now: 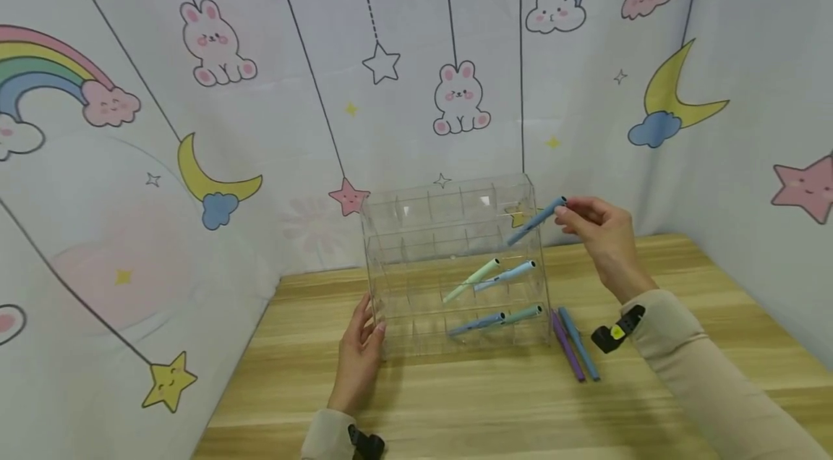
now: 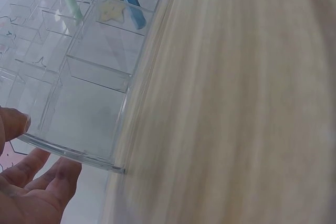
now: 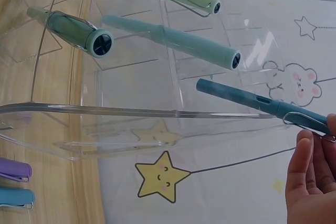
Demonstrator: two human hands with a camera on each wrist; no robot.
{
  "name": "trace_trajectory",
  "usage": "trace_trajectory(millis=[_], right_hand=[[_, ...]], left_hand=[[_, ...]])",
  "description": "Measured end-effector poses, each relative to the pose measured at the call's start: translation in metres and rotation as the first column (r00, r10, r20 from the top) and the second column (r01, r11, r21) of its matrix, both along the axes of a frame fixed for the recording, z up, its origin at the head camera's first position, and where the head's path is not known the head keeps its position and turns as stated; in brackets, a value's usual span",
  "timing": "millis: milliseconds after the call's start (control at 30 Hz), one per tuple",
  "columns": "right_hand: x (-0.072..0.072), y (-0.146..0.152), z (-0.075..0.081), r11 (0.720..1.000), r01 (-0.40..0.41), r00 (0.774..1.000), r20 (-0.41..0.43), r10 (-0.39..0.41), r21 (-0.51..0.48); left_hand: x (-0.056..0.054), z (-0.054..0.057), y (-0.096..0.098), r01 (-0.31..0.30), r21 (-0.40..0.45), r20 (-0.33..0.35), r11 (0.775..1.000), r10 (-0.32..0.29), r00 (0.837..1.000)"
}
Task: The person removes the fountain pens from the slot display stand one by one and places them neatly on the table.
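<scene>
My right hand (image 1: 601, 243) pinches a blue pen (image 1: 536, 220) by its capped end, tilted, at the upper right of a clear acrylic rack (image 1: 455, 228). In the right wrist view the held pen (image 3: 236, 97) shows a metal clip near the fingertips. My left hand (image 1: 360, 351) grips the rack's left side panel, thumb on one face and fingers on the other, as the left wrist view shows too. In the rack lie a light green pen (image 1: 471, 280), a light blue pen (image 1: 506, 275), a darker blue pen (image 1: 477, 324) and a green pen (image 1: 523, 315).
A purple pen (image 1: 568, 346) and a blue pen (image 1: 579, 344) lie side by side on the wooden table (image 1: 455, 402), right of the rack. Behind the rack hangs a patterned cloth backdrop (image 1: 403, 134) with rabbits, stars and rainbows.
</scene>
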State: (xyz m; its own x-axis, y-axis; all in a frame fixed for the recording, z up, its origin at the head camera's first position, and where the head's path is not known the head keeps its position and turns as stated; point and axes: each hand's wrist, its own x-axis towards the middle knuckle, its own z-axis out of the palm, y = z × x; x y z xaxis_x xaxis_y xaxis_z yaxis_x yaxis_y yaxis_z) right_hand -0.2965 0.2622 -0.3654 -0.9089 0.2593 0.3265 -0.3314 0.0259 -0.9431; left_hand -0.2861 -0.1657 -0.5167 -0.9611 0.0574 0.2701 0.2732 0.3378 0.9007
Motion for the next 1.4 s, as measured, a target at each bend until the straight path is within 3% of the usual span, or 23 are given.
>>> trace_trajectory(millis=[467, 933, 1400], right_hand=[[0.005, 0.005, 0.006, 0.996, -0.019, 0.998, -0.055, 0.014, -0.086], [0.006, 0.006, 0.009, 0.98, -0.045, 0.989, -0.144, 0.018, -0.192], [0.009, 0.011, 0.014, 0.967, -0.059, 0.985, -0.173, 0.016, -0.248]], left_hand=[[-0.002, 0.0, 0.0, -0.002, -0.011, -0.029, 1.0, 0.001, 1.0], [-0.001, 0.0, -0.001, 0.007, 0.007, -0.011, 1.0, -0.007, 1.0], [-0.002, -0.001, -0.001, 0.002, -0.002, -0.025, 1.0, -0.002, 1.0]])
